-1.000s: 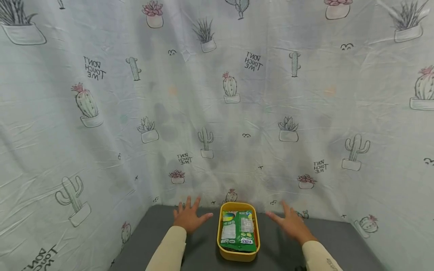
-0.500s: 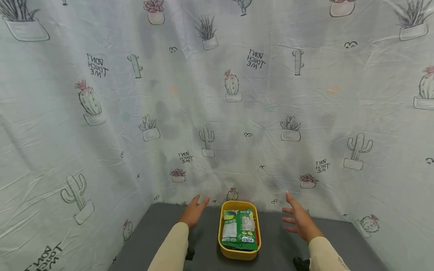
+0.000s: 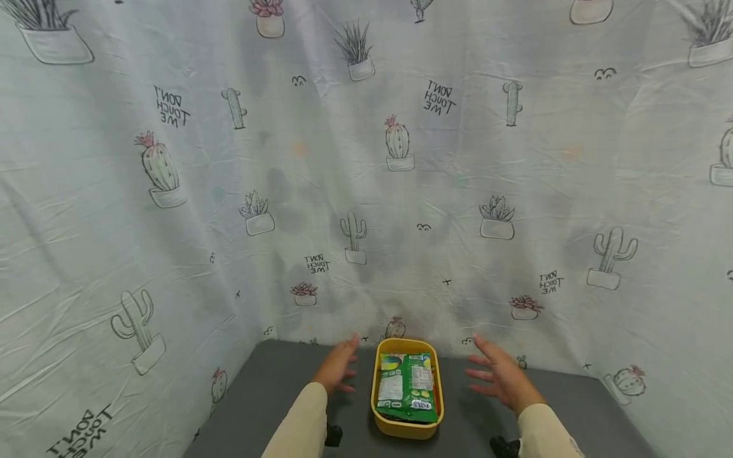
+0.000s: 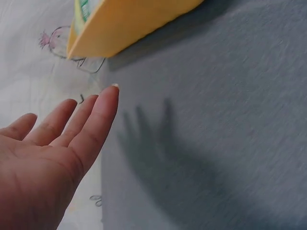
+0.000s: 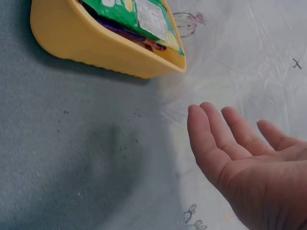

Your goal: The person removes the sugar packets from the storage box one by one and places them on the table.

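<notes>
A yellow rectangular bin (image 3: 408, 430) stands on the dark grey table, with a green snack packet (image 3: 408, 388) lying on top inside it. Beneath that packet, part of a purple wrapper (image 5: 122, 31) shows in the right wrist view; the rest of the contents is hidden. To the bin's left hovers my left hand (image 3: 338, 367), palm turned inward, fingers extended and holding nothing. My right hand (image 3: 504, 378) is raised on the other side, its palm also facing the bin and its fingers spread. Both hands are apart from the bin.
Behind the grey table (image 3: 275, 381) hangs a pale curtain (image 3: 366, 191) printed with cacti, which also closes off the left and right sides. Small dark specks (image 5: 122, 149) dot the tabletop near the bin in the right wrist view.
Both hands have turned from palms down to palms facing each other. The left hand has moved inward, closer to the bin. Bin and packet stay where they were; the head view shifted slightly.
</notes>
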`<move>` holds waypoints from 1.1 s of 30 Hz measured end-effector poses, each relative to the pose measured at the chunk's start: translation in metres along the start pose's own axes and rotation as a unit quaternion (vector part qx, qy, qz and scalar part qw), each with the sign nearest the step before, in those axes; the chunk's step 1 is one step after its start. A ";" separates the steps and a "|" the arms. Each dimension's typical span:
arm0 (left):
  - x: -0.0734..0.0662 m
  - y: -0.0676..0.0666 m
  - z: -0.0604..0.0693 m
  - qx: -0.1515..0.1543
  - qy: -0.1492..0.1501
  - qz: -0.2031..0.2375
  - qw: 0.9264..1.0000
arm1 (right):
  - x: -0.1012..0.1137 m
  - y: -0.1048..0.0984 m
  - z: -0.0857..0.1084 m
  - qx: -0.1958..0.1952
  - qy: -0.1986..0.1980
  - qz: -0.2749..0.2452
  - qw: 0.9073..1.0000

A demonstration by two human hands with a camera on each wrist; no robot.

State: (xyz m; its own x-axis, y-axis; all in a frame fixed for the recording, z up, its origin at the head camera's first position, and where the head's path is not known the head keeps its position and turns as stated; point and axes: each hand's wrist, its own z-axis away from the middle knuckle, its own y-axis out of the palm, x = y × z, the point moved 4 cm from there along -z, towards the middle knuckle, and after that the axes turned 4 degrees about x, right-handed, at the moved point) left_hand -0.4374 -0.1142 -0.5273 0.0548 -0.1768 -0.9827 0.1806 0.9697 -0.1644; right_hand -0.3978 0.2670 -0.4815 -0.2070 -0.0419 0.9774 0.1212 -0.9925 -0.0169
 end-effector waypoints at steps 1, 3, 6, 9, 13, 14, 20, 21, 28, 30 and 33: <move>0.003 0.003 -0.001 0.002 -0.002 0.002 1.000 | -0.001 0.003 -0.001 0.000 0.001 0.001 1.000; 0.010 0.008 -0.001 0.007 -0.006 0.008 1.000 | -0.003 0.007 -0.002 -0.001 0.001 0.005 1.000; 0.017 0.017 -0.001 0.020 -0.015 0.019 1.000 | -0.006 0.014 -0.004 -0.003 0.002 0.009 1.000; 0.021 0.023 -0.001 0.029 -0.025 0.030 0.999 | -0.008 0.022 -0.005 -0.003 0.003 0.010 1.000; 0.024 0.032 -0.002 0.044 -0.033 0.048 0.997 | -0.011 0.032 -0.007 -0.001 0.006 0.010 1.000; 0.025 0.034 -0.003 0.052 -0.037 0.053 0.997 | -0.011 0.035 -0.008 -0.001 0.008 0.008 1.000; 0.032 0.042 -0.007 0.091 -0.068 0.059 0.992 | -0.015 0.048 -0.012 0.012 0.017 0.013 1.000; 0.034 0.042 -0.007 0.094 -0.073 0.058 0.991 | -0.016 0.051 -0.012 0.017 0.019 0.011 1.000; 0.045 0.041 -0.007 0.109 -0.081 0.067 0.989 | -0.019 0.065 -0.010 0.046 0.032 -0.002 0.998; 0.047 0.040 -0.006 0.116 -0.076 0.075 0.988 | -0.019 0.068 -0.010 0.045 0.033 0.000 0.998; 0.048 0.038 -0.002 0.126 -0.074 0.089 0.985 | -0.019 0.074 -0.011 0.047 0.032 0.000 0.998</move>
State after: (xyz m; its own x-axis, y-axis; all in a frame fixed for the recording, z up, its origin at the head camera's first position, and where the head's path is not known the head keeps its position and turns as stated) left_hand -0.4298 -0.0859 -0.5813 0.2475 -0.0484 -0.9677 0.3913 0.9187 0.0541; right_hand -0.3952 0.1927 -0.5040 -0.2687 -0.0531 0.9618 0.2120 -0.9773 0.0053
